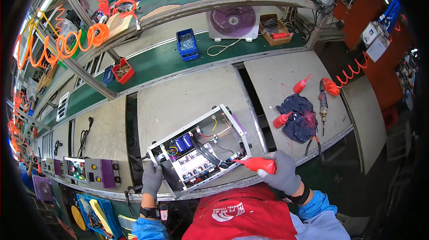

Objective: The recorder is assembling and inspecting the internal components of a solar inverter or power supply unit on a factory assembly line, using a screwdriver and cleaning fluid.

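In front of me an open metal machine case (214, 117) lies tilted on the bench, its coils, circuit board and wires exposed. My left hand (152, 179), in a grey glove, holds the case at its near left end; part of the grip is hidden. My right hand (286, 174), also gloved, is closed round a red squeeze bottle (261, 165). The bottle's thin nozzle points left, over the right end of the case near the black cables (208, 155). Whether its tip touches anything cannot be made out.
To the right lie a dark stained cloth (298, 117), two more red bottles (300, 86) and a power screwdriver (322, 101) on a coiled orange hose. Across the bench stand a blue screw bin (187, 45), a red bin (122, 71) and a purple fan (233, 21). Other units (100, 173) sit left.
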`<move>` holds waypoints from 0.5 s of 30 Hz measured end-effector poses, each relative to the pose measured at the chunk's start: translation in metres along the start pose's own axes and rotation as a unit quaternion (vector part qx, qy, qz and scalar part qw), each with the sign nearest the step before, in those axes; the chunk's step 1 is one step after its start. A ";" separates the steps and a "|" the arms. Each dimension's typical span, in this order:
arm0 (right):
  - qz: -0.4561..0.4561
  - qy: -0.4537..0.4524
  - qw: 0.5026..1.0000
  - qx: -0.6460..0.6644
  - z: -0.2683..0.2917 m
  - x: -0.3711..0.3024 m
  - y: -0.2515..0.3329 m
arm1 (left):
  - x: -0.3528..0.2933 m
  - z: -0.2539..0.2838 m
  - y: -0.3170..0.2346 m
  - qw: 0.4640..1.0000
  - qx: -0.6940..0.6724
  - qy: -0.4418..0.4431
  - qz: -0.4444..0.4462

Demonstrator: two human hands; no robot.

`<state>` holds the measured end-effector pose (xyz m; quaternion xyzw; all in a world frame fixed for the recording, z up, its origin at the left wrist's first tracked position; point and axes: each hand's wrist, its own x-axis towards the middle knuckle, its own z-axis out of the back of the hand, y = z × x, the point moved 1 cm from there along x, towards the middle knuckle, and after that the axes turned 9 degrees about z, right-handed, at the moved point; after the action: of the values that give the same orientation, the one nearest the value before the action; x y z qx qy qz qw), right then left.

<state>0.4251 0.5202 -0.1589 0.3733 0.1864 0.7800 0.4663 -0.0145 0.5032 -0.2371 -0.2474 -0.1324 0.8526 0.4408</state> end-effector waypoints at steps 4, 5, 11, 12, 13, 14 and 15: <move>0.023 -0.007 1.000 -0.019 -0.008 -0.002 -0.002 | -0.001 -0.003 0.001 0.999 0.009 -0.031 -0.026; 0.030 -0.006 0.999 -0.029 -0.009 -0.003 -0.003 | -0.001 -0.004 0.002 0.999 0.009 -0.031 -0.027; 0.042 -0.011 0.998 -0.043 -0.011 -0.003 -0.004 | 0.001 -0.008 0.006 0.999 -0.016 -0.030 -0.034; 0.041 -0.011 0.998 -0.044 -0.011 -0.003 -0.004 | 0.001 -0.007 0.006 0.999 -0.002 -0.033 -0.030; 0.042 -0.013 0.998 -0.047 -0.010 -0.003 -0.004 | 0.001 -0.007 0.005 0.999 0.011 -0.037 -0.026; 0.043 -0.014 0.998 -0.051 -0.010 -0.003 -0.005 | 0.001 -0.007 0.005 0.999 0.011 -0.036 -0.027; 0.043 -0.014 0.998 -0.052 -0.009 -0.004 -0.005 | 0.001 -0.008 0.005 0.999 0.003 -0.031 -0.014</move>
<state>0.4223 0.5199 -0.1696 0.3672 0.1224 0.8027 0.4538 -0.0143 0.5016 -0.2459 -0.2175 -0.1466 0.8542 0.4489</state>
